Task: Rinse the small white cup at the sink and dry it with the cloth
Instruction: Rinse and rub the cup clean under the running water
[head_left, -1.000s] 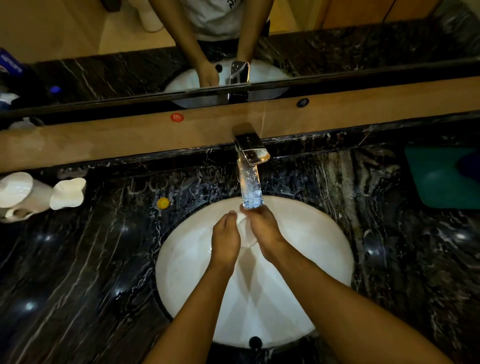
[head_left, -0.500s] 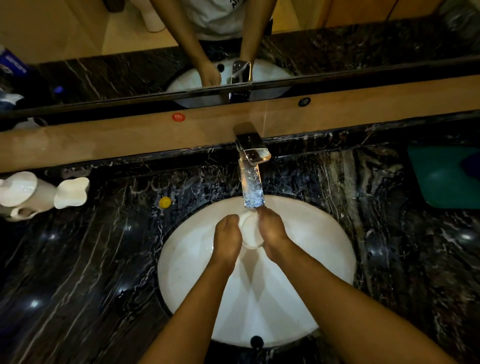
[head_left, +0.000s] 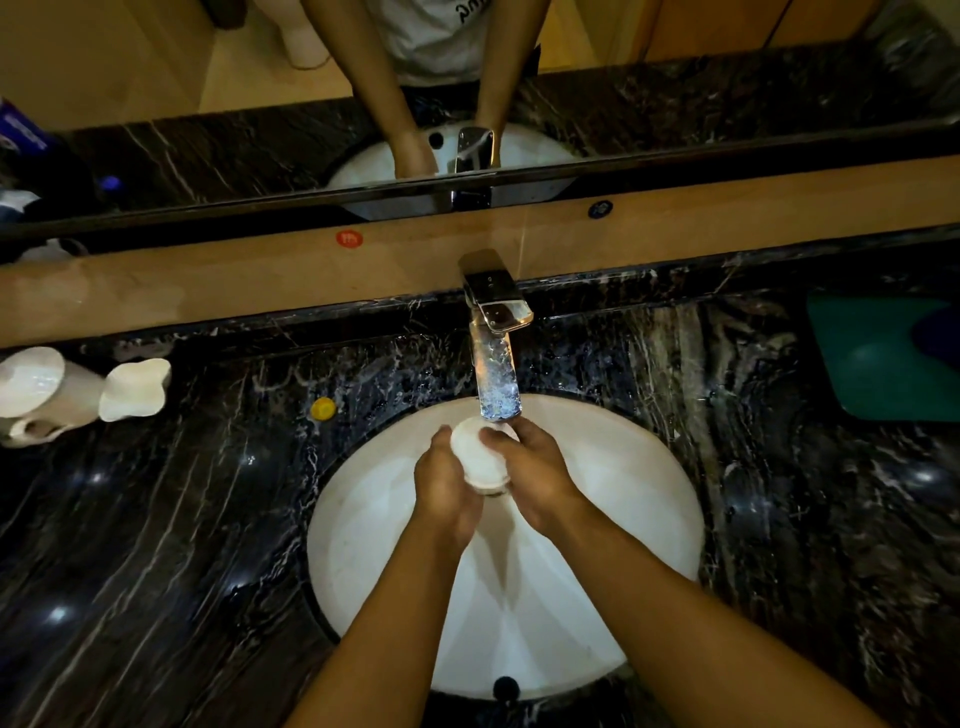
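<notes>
The small white cup (head_left: 480, 457) sits between both hands over the sink (head_left: 623, 493), just under the running tap (head_left: 496, 332), at about twelve o'clock in the basin; the left hand (head_left: 447, 488) cups it from the nine o'clock side, and the right hand (head_left: 535, 475) grips it from three o'clock with its thumb pressed across the cup's face; both hands are closed on the cup, probably so one can steady it while the other rubs; it is held tilted on its side rather than upright, likely so the stream washes over it and drains straight down. The rinse looks to be under way, the drying not yet begun.

On the dark marble counter (head_left: 156, 545), white holders (head_left: 78, 395) lie at nine o'clock and a little yellow cap (head_left: 322, 408) at ten o'clock; a green cloth (head_left: 878, 358) rests at two o'clock, well apart from the sink; nothing stands between the basin and the cloth, so the reach looks open.
</notes>
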